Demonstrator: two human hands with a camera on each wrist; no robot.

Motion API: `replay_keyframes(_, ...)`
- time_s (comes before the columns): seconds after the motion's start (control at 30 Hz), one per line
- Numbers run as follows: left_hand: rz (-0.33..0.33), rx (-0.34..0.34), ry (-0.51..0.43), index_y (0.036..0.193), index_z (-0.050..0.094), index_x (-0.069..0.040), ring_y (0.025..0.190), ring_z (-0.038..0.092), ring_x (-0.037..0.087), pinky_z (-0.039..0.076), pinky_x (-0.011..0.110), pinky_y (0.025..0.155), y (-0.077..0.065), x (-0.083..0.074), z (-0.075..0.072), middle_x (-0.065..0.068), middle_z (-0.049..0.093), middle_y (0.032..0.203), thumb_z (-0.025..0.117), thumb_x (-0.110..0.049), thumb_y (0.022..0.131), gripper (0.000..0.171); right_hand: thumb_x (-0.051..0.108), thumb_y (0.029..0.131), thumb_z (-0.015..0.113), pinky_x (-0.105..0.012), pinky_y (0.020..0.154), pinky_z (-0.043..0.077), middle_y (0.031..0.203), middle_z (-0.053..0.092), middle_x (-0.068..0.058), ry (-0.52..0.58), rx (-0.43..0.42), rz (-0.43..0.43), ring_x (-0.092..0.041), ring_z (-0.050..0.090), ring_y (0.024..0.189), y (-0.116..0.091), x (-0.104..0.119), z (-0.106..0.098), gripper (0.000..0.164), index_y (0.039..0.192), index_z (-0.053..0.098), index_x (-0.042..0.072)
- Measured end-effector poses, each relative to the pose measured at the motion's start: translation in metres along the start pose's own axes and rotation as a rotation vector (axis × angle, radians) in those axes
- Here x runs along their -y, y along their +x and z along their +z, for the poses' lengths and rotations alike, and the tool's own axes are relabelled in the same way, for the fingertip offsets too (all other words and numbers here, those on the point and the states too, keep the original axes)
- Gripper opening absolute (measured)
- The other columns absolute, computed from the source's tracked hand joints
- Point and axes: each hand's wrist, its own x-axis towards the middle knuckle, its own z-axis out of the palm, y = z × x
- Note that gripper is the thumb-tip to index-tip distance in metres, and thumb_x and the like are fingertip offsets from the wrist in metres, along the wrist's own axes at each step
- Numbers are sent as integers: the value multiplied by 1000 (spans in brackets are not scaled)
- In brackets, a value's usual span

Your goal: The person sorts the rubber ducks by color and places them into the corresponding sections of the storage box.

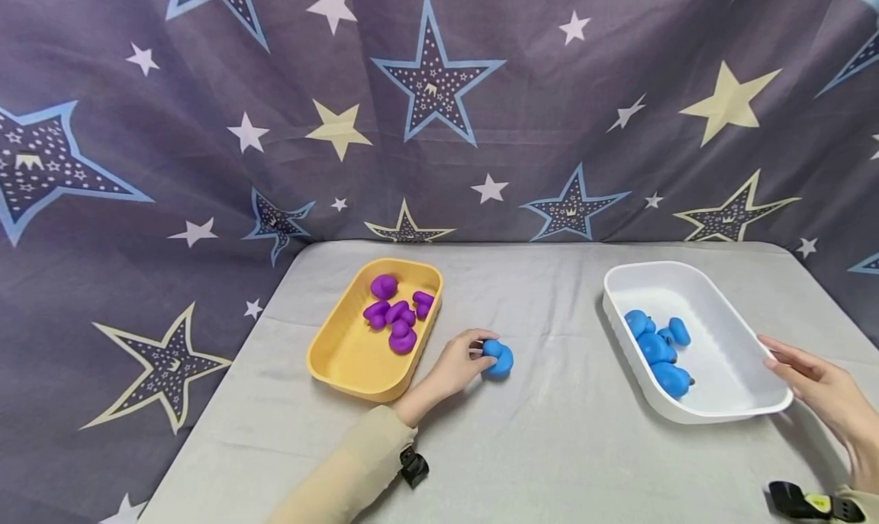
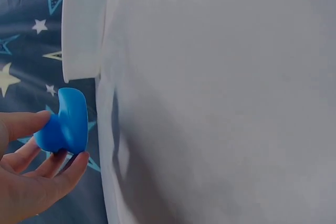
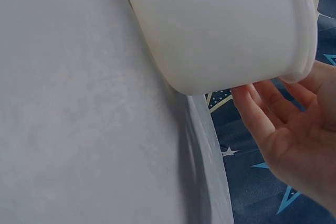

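Note:
My left hand (image 1: 456, 368) pinches a blue toy duck (image 1: 504, 360) between thumb and fingers, close over the grey cloth in the middle of the table. In the left wrist view the rounded blue duck (image 2: 73, 121) sits among the fingertips. My right hand (image 1: 824, 390) holds the right side of a white tray (image 1: 738, 371), its thumb at the rim. In the right wrist view those fingertips are partly hidden behind the tray wall (image 3: 226, 35). Several blue toy ducks (image 1: 655, 348) lie bunched along the left inner side of the white tray.
Left of the left hand stands a yellow tray (image 1: 336, 360) with several purple toy ducks (image 1: 401, 337) in it. The left forearm passes its near right corner. A grey cloth (image 1: 542, 448) covers the table, and a star-patterned curtain (image 1: 522, 104) hangs behind it.

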Motion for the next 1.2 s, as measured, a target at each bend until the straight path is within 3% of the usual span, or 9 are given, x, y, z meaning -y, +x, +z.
replay_keyframes(0.47,3,6,-54,110,58,0,99,54,24,46,20,78,13,-20,22,14,55,111,62,0,79,31,12,89,52,-7,60,42,94,51,37,9,6,-17,18,48,81,-1,0,0,41,126,49,32)
replay_keyframes(1.2,37,12,-166,110,59,1,96,56,18,46,18,78,31,-49,51,13,55,110,63,1,78,32,12,89,52,-8,60,43,94,52,36,27,3,-21,17,48,80,-1,-1,0,40,124,50,32)
